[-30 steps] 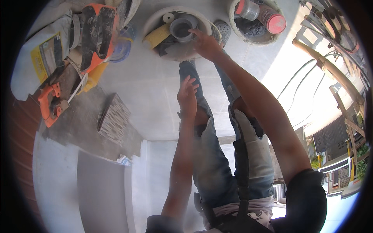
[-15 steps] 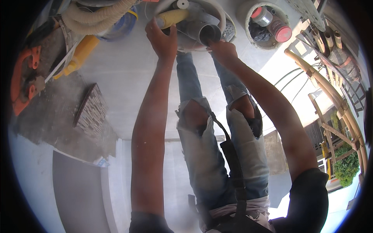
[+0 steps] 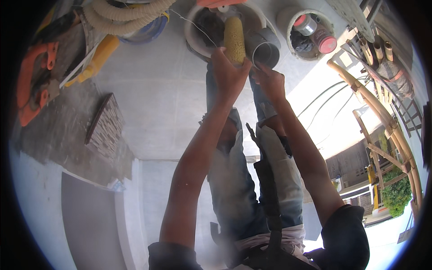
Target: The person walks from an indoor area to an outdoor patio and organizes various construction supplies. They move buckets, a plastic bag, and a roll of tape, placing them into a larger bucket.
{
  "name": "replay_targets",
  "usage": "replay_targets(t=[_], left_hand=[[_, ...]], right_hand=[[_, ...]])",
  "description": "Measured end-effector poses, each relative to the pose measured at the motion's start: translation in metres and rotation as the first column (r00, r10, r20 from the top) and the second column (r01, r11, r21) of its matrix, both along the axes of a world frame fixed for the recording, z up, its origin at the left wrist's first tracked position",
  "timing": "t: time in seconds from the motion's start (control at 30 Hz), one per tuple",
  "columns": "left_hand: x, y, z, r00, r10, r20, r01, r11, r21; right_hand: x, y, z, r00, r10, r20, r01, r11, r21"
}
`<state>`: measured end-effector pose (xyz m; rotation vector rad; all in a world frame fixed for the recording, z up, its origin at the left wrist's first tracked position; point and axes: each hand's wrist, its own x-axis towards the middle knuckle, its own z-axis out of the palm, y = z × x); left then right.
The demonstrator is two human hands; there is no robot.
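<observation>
My left hand (image 3: 230, 76) is closed around the lower end of a yellow, rough-textured paint roller sleeve (image 3: 234, 39), which stands almost upright in view over a round bucket (image 3: 192, 38). Just to its right, my right hand (image 3: 271, 83) grips the near rim of a short grey plastic pipe (image 3: 262, 37). The pipe's round opening faces me and looks hollow. Roller sleeve and pipe are side by side at the bucket's right part. Dark contents show inside the bucket on the left; my hands and the sleeve hide part of it.
Right of the bucket, a second bucket (image 3: 284, 27) holds red-capped cans (image 3: 325, 39). At left lie a ribbed cream hose (image 3: 121, 22), a yellow tool (image 3: 92, 63) and an orange-handled saw (image 3: 27, 90). An orange object (image 3: 220, 3) is at the top edge. Bamboo poles (image 3: 382, 112) stand at right.
My left hand has moved right with the roller sleeve, turning it from sideways to upright. My right hand has shifted slightly right and down with the pipe. The orange object has come further into view.
</observation>
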<state>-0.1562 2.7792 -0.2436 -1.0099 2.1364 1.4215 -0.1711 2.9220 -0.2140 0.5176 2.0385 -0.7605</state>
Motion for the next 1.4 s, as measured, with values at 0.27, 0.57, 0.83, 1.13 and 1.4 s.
replay_targets(t=[0.27, 0.57, 0.83, 1.13, 1.4], left_hand=[[0.012, 0.042, 0.079, 0.848, 0.349, 0.398, -0.518, 0.700, 0.491], [-0.005, 0.118, 0.080, 0.937, 0.243, 0.251, -0.349, 0.626, 0.697], [-0.038, 0.189, 0.025, 0.963, -0.058, 0.263, -0.095, 0.839, 0.535], [-0.055, 0.211, 0.037, 0.933, -0.133, 0.334, -0.084, 0.822, 0.563], [-0.049, 0.216, 0.020, 0.958, -0.082, 0.275, -0.098, 0.807, 0.582]], right_hand=[[0.017, 0.034, 0.063, 0.982, -0.049, -0.185, 0.052, 0.999, 0.011], [0.007, 0.121, 0.067, 0.892, 0.114, -0.438, -0.028, 0.980, 0.198], [-0.050, 0.238, 0.003, 0.806, 0.511, -0.300, -0.430, 0.853, 0.296], [-0.090, 0.313, -0.054, 0.818, 0.455, -0.351, -0.444, 0.888, 0.118], [-0.082, 0.297, -0.061, 0.923, 0.264, -0.281, -0.271, 0.963, 0.015]])
